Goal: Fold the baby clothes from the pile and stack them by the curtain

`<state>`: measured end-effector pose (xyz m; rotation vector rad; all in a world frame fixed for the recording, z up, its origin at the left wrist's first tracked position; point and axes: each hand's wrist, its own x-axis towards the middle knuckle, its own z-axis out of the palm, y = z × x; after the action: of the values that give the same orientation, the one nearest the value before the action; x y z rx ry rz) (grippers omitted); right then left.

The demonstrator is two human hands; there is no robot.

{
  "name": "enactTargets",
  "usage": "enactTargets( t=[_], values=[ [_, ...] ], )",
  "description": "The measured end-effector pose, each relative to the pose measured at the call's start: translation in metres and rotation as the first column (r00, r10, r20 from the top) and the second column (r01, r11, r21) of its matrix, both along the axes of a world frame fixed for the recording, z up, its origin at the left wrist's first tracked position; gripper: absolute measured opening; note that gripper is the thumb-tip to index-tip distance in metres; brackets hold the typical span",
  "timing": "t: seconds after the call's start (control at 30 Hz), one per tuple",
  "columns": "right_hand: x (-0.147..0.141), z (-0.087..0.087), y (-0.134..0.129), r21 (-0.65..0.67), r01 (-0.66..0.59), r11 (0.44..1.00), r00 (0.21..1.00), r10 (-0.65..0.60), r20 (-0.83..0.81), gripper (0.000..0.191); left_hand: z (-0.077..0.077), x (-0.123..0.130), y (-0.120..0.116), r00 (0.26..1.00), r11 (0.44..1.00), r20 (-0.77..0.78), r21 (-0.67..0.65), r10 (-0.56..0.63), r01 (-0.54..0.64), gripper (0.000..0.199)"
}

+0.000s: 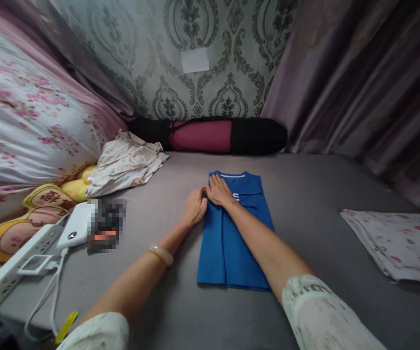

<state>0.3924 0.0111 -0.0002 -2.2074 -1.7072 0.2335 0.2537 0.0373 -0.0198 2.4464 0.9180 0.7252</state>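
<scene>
A blue T-shirt [211,253] lies on the grey bed sheet, its sides folded in to a long narrow shape. Its neckline points away from me, and white lettering shows partly beside my right wrist. My right hand [219,191] rests flat on the shirt's upper left part, fingers stretched out. At the shirt's upper left edge, my left hand [195,206] is closed, with its fingertips against the cloth near the right thumb. A small dark spot shows between the two hands; I cannot make out what it is.
Folded patterned cloth [406,243] lies right. Left are a crumpled printed cloth [126,160], yellow plush [45,209], a white power bank [76,224], a power strip [13,272] with cables, and a blurred dark item [106,226]. A black-and-pink long bag [200,136] lies along the wall.
</scene>
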Motion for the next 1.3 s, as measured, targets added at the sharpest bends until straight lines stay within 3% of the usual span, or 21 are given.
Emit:
enactTargets(
  t=[0.1,0.2,0.33,0.47,0.7,0.93,1.1,1.3],
  values=[
    [0.014,0.008,-0.006,0.092,0.044,0.995,0.996,-0.036,-0.083,0.057,0.004,0.0,-0.005,0.998,0.998,-0.015,0.026,-0.062,0.062,0.047],
    [0.036,0.016,-0.026,0.152,0.138,0.979,0.99,-0.131,-0.05,0.056,0.008,-0.001,-0.012,0.988,0.987,-0.075,0.073,-0.135,0.141,0.049],
    [0.065,0.018,-0.058,0.064,0.238,0.969,0.968,-0.243,0.07,0.058,0.013,-0.001,-0.019,0.962,0.974,-0.194,0.079,-0.192,0.21,0.054],
    [0.079,0.006,-0.072,0.024,0.287,0.958,0.944,-0.287,0.161,0.065,0.015,0.0,-0.02,0.934,0.97,-0.283,0.045,-0.217,0.239,0.055],
    [0.076,-0.011,-0.07,-0.028,0.316,0.948,0.934,-0.306,0.183,0.067,0.014,0.003,-0.021,0.903,0.964,-0.375,0.071,-0.211,0.255,0.056],
    [0.081,0.008,-0.081,-0.037,0.272,0.962,0.961,-0.27,0.057,0.063,0.029,0.004,-0.018,0.888,0.975,-0.41,-0.016,-0.209,0.222,0.058],
    [0.072,0.014,-0.095,0.015,0.247,0.969,0.96,-0.247,0.13,0.064,0.04,0.03,-0.023,0.924,0.988,-0.371,0.082,-0.091,0.13,0.057],
    [0.055,-0.002,-0.1,-0.033,0.298,0.954,0.938,-0.287,0.193,0.067,0.021,0.06,-0.034,0.874,0.985,-0.481,0.113,-0.061,0.131,0.069]
  ],
)
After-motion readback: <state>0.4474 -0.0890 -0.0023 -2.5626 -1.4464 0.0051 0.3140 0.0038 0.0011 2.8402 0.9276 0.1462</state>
